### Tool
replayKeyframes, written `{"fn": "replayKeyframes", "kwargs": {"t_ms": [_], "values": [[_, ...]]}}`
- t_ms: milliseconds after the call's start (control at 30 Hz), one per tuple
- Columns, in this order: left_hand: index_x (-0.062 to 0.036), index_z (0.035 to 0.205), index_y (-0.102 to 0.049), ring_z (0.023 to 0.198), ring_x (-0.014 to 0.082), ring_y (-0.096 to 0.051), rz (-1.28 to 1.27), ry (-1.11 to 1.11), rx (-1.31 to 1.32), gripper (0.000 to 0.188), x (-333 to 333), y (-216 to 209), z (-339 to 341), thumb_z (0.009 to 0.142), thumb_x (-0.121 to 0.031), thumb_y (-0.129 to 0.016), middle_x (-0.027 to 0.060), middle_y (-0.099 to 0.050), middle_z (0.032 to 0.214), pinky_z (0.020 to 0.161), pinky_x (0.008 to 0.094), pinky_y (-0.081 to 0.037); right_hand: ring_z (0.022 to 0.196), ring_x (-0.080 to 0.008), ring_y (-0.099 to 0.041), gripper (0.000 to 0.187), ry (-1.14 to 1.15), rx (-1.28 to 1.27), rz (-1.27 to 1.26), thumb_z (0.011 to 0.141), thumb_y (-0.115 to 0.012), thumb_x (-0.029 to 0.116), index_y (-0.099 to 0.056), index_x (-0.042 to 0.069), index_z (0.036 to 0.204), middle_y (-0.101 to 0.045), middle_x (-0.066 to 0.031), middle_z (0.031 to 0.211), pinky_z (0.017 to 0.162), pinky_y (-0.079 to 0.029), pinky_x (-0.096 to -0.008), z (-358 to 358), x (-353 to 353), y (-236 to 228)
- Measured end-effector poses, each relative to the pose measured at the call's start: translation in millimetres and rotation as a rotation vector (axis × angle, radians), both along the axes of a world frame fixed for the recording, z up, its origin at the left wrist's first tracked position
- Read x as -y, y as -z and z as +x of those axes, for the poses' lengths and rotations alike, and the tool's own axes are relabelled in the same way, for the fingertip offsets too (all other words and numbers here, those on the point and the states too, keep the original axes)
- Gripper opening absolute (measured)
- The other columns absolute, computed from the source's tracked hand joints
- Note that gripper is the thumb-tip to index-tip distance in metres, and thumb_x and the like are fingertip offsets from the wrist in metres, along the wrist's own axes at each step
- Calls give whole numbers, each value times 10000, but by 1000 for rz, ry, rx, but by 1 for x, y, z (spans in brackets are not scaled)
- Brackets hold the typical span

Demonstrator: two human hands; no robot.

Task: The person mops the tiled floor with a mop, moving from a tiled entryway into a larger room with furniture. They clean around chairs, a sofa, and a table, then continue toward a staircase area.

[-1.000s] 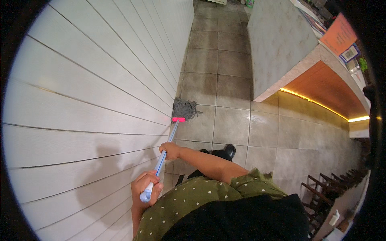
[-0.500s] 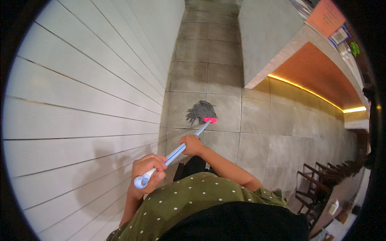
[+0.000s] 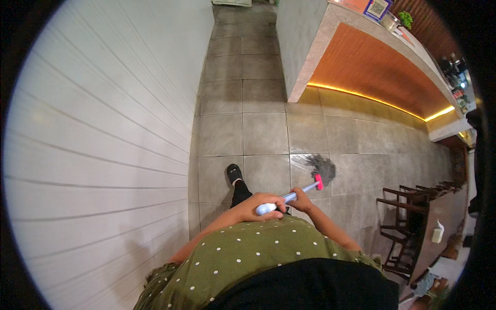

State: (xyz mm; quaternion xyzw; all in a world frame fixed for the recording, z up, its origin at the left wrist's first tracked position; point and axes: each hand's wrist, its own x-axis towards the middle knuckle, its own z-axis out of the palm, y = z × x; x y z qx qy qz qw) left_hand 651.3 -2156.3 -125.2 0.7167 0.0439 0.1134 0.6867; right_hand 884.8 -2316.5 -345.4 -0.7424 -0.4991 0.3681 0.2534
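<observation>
Both hands grip a mop with a pale blue-and-white handle (image 3: 294, 196). My left hand (image 3: 269, 204) wraps round the handle's top end, close to my body. Lower down the handle, my right hand (image 3: 300, 200) is closed on it. The mop's pink clamp (image 3: 319, 182) joins the handle to a dark grey string head (image 3: 323, 167), which rests on the tiled floor to my front right. A wet-looking sheen shows on the tiles beside the strings. My foot in a black shoe (image 3: 234, 172) stands left of the mop.
A white panelled wall (image 3: 103, 155) runs along the left. Ahead right stands a counter with an orange-brown front (image 3: 361, 67) and a glowing light strip (image 3: 372, 96) beneath. Dark wooden chairs (image 3: 403, 201) and a table (image 3: 439, 214) with a pale bottle stand at the right.
The mop head has swept from ahead of me to the right, and both hands have moved right with the handle. My view has shifted, and a foot now shows on the left.
</observation>
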Motion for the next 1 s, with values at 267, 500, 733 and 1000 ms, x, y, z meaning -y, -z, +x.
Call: {"fn": "replayKeyframes", "kwargs": {"t_ms": [267, 500, 733, 1000], "values": [[-45, 1013, -649, 1031, 256, -635, 50, -161, -53, 255, 83, 38, -37, 871, -243, -724, 111, -678, 1059, 899, 366, -469, 1004, -395, -622, 446, -82, 263, -250, 646, -853, 226, -652, 41, 1000, -646, -204, 1052, 856, -515, -479, -7, 58, 43], [-48, 1016, -659, 1105, 267, -622, 13, -337, -177, 201, 110, -14, -142, 855, -157, -709, 104, -683, 1119, 959, 388, -468, 1050, -374, -615, 420, -181, 194, 121, 612, -822, 128, -673, 111, 1005, -656, -169, 1064, 921, -504, -453, -102, 32, 12], [-44, 1021, -681, 952, 275, -684, 245, -608, -426, 231, 123, -124, -281, 825, -154, -733, 116, -722, 1002, 865, 376, -519, 1078, -384, -574, 334, -436, -130, 314, 717, -741, 95, -661, 128, 1040, -639, -150, 1034, 926, -469, -471, -297, -37, -27], [-65, 802, -618, 724, 305, -598, 592, -890, -499, 187, 145, -160, -317, 767, -178, -763, 96, -636, 779, 670, 386, -461, 961, -371, -606, 263, -875, -275, 319, 721, -764, 188, -609, 100, 913, -643, -144, 991, 798, -488, -472, -437, -100, -47]]}}
